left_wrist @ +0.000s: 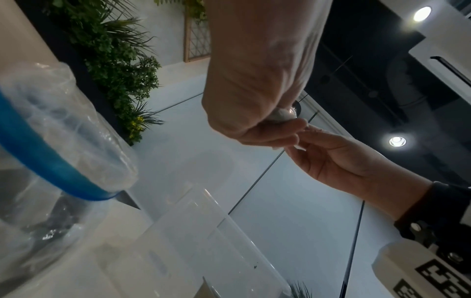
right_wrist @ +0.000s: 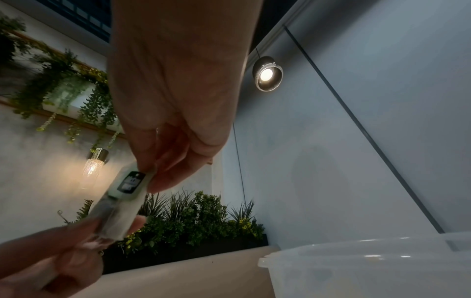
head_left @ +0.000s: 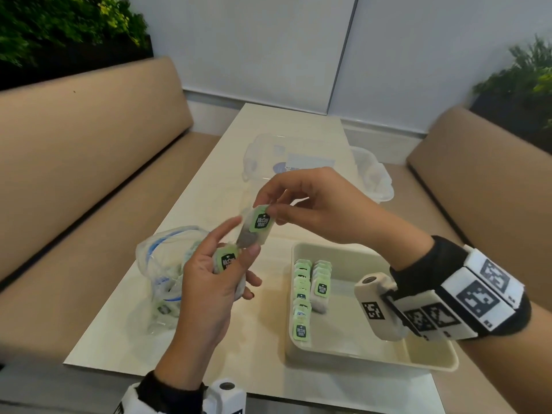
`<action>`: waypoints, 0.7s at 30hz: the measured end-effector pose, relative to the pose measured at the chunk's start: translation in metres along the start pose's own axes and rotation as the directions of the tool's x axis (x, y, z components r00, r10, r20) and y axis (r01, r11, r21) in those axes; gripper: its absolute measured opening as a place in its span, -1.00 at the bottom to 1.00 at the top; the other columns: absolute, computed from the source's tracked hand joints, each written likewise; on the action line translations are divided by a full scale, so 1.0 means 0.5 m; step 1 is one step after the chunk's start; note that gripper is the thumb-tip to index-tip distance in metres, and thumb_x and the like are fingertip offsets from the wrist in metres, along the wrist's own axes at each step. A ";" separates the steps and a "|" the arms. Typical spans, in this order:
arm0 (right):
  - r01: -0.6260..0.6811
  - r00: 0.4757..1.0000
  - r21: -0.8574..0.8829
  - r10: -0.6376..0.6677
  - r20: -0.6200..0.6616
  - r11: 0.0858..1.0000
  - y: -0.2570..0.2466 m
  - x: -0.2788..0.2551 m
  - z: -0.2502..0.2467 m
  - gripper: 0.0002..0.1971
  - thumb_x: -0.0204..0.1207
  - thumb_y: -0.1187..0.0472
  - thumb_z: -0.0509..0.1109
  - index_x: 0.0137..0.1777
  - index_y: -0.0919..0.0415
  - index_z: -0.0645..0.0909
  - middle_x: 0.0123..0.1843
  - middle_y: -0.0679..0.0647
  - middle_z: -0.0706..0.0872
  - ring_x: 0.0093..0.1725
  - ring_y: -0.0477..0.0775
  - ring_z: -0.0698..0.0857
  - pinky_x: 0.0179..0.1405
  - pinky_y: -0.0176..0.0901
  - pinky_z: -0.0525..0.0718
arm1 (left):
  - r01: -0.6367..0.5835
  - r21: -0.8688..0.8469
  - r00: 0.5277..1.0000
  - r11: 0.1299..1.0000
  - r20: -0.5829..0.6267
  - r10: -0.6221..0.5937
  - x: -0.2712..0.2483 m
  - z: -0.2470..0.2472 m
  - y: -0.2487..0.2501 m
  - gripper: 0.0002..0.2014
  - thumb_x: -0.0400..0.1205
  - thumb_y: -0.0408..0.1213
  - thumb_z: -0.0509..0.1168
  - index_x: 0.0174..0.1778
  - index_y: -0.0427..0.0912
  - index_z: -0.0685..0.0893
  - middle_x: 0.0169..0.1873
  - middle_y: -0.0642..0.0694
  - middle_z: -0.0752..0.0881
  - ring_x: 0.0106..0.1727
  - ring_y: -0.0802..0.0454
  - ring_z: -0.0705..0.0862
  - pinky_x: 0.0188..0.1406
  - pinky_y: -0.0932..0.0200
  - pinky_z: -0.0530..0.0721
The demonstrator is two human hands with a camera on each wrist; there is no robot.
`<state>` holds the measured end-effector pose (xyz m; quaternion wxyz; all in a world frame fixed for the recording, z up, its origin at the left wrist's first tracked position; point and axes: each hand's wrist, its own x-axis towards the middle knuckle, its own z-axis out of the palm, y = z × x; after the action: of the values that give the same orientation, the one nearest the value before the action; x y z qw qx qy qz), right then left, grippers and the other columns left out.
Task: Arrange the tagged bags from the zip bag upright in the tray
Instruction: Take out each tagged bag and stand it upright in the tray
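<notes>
While both hands are raised above the worktop (head_left: 209,186), the right hand (head_left: 316,204) is pinching the top of a tagged bag (head_left: 254,231) between thumb and forefinger, at its green tag. The left hand (head_left: 209,282) is curling its fingers around a small bunch of tagged bags (head_left: 228,264), its thumb and forefinger also touching the lower end of the bag held by the right hand. Below and to the left of the hands, the zip bag (head_left: 158,264) with a blue seal is lying open on the worktop, more tagged bags showing through its clear plastic. To the right, the cream tray (head_left: 373,351) is sitting on the worktop, with two rows of tagged bags (head_left: 310,291) standing upright along its left side. Farther back, a clear plastic container (head_left: 373,177) and a clear lid (head_left: 268,153) are resting on the worktop. Tan bench seats are running along both sides.
</notes>
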<state>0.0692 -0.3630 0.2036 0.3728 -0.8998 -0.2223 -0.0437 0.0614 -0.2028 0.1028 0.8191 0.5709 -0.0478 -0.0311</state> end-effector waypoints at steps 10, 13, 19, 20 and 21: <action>-0.039 0.999 0.055 0.038 0.009 0.998 0.014 -0.021 -0.001 -0.83 0.55 0.34 0.38 -0.10 0.02 0.60 -0.12 -0.14 0.70 -0.26 -0.07 0.74 -0.16 -0.20 0.76 | -0.046 0.058 0.998 0.997 -0.027 0.048 -0.008 0.004 0.005 -0.72 0.34 -0.19 0.41 -0.03 -0.05 0.73 -0.55 -0.11 0.64 -0.66 0.07 0.54 -0.73 0.30 0.48; -0.023 1.000 -0.011 0.023 -0.004 1.000 0.018 -0.025 -0.004 -0.81 0.55 0.35 0.38 -0.10 0.00 0.57 -0.14 -0.14 0.70 -0.24 -0.10 0.73 -0.20 -0.28 0.73 | -0.011 0.084 1.000 0.996 -0.009 0.012 -0.006 0.004 -0.002 -0.75 0.34 -0.20 0.43 -0.06 -0.10 0.73 -0.59 -0.11 0.62 -0.67 0.06 0.54 -0.73 0.31 0.46; -0.099 0.983 -0.292 0.139 0.118 0.951 0.076 -0.052 -0.040 -0.78 0.46 0.43 0.34 -0.22 0.05 0.62 -0.21 -0.11 0.73 -0.31 -0.23 0.66 -0.27 -0.46 0.60 | 0.282 0.176 0.958 0.943 0.005 -0.287 0.010 -0.032 -0.059 -0.93 0.65 -0.30 0.26 0.02 -0.15 0.59 -0.32 -0.20 0.57 -0.70 -0.03 0.51 -0.76 0.32 0.35; -0.138 0.960 -0.361 0.214 0.179 0.922 0.093 -0.058 -0.042 -0.76 0.42 0.44 0.32 -0.24 0.07 0.68 -0.20 -0.12 0.75 -0.31 -0.23 0.66 -0.23 -0.44 0.60 | 0.320 0.198 0.946 0.927 -0.015 -0.323 0.011 -0.040 -0.070 -0.95 0.67 -0.30 0.22 -0.02 -0.17 0.56 -0.30 -0.20 0.55 -0.72 -0.03 0.49 -0.76 0.34 0.31; -0.171 0.924 -0.434 0.297 0.241 0.884 0.111 -0.065 -0.040 -0.73 0.41 0.44 0.31 -0.23 0.07 0.74 -0.17 -0.11 0.76 -0.28 -0.22 0.66 -0.18 -0.39 0.60 | 0.343 0.225 0.938 0.912 -0.033 -0.345 0.010 -0.048 -0.081 -0.94 0.68 -0.32 0.17 -0.05 -0.18 0.54 -0.29 -0.21 0.54 -0.74 -0.03 0.47 -0.77 0.36 0.27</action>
<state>0.0658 -0.4233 0.1740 0.1425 -0.9737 -0.1510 0.0941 0.0695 -0.1950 0.0570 0.7300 0.6601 0.0472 -0.1709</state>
